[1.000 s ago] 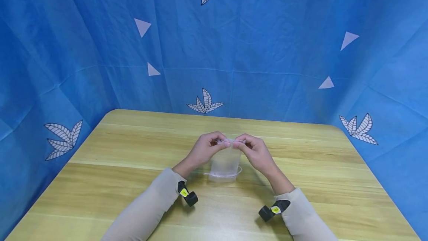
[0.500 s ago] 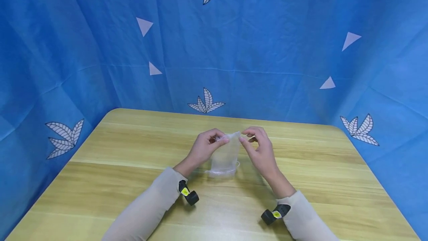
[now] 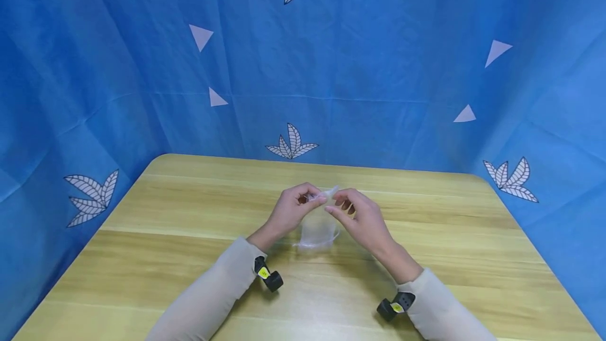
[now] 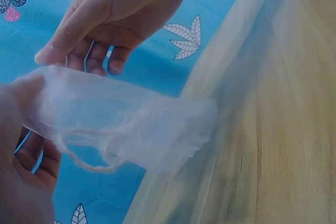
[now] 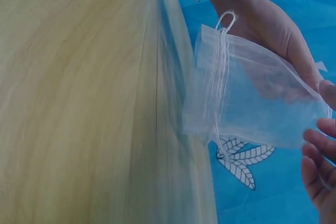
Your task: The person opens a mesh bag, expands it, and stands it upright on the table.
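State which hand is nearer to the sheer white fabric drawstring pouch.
Left. The left hand pinches the pouch at its far end in the head view; the right hand is beside that end, not gripping it; whether it touches is unclear.

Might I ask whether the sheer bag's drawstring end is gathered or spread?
Spread: the right wrist view shows the bag wide along its drawstring.

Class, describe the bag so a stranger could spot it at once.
Start at the wooden table before the blue curtain. Near the table's middle, the left hand holds the bag. Unlike everything around it, it is see-through, with a pale drawstring.
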`<control>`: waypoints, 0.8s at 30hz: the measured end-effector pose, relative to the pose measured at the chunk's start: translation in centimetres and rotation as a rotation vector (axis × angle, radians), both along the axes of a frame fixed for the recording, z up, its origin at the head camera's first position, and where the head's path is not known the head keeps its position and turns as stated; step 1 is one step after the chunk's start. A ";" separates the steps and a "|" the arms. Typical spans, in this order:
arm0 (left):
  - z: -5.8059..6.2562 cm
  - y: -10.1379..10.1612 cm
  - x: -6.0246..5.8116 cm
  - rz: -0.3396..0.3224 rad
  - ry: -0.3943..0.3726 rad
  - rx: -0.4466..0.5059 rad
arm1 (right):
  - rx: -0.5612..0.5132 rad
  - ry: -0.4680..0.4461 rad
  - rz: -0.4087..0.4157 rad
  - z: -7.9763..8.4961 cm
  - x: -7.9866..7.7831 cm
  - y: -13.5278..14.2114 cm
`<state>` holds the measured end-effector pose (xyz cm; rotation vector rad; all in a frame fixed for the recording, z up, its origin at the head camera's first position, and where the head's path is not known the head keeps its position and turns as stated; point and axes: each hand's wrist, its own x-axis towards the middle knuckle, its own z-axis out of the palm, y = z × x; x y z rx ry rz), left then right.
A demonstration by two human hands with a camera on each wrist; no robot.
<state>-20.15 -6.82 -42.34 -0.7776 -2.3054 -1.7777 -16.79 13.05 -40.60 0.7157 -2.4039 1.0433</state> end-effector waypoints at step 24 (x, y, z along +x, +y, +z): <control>0.0 0.1 0.3 -0.043 0.014 -0.038 | -0.111 -0.139 0.095 -0.3 0.3 0.2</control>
